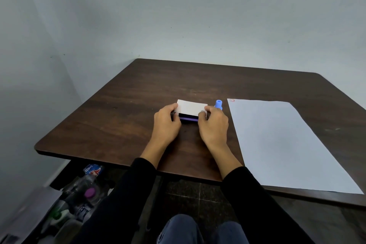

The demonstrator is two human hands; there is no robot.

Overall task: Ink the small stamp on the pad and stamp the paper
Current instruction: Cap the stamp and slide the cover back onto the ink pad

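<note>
The ink pad point(189, 118) is a small purple box in the middle of the dark wooden table point(122, 109), with its white lid point(191, 107) tilted up and a dark gap showing beneath. My left hand point(166, 123) grips the pad's left end. My right hand point(213, 123) holds its right end and the lid's corner. A small blue stamp point(218, 104) stands upright just behind my right hand, untouched. To the right lies a white sheet of paper point(287, 144) with one small red stamp mark point(232, 100) in its far left corner.
A grey wall runs close behind and to the left of the table. Under the table's left front edge sit several plastic bottles point(87, 190) on the floor. The paper's near edge reaches the table's front edge.
</note>
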